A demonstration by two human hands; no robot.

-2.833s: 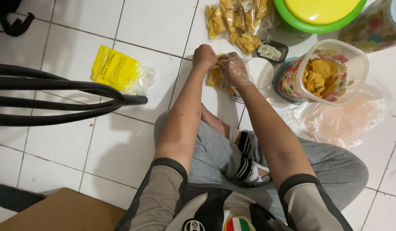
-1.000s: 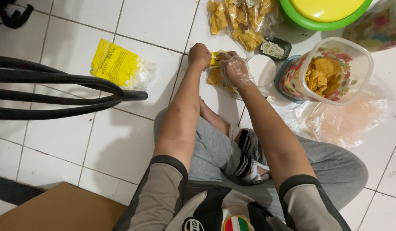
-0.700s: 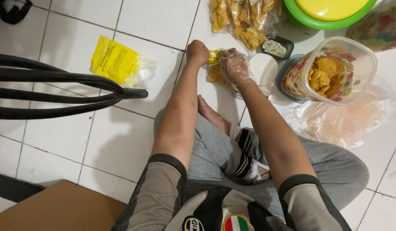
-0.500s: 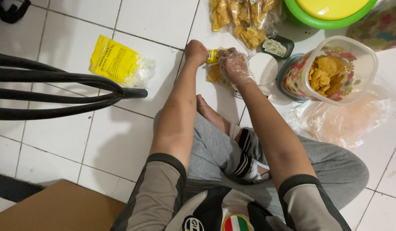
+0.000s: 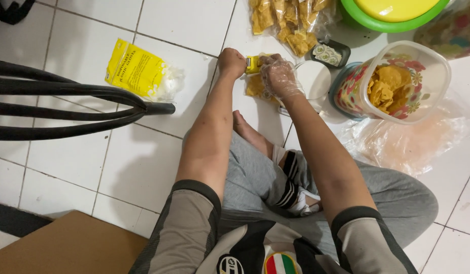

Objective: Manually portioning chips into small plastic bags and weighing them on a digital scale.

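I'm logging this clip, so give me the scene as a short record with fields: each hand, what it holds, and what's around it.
left hand: bare, closed on a small yellow packet
right hand: in a clear plastic glove, fingers on the same packet
under hands: bag of chips on white tiled floor
right side: floral tub of chips
left side: yellow pouch, black chair legs

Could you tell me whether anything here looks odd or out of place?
Only the right hand wears a clear glove; the left hand is bare. Both pinch a small yellow packet. Nothing looks spilled.
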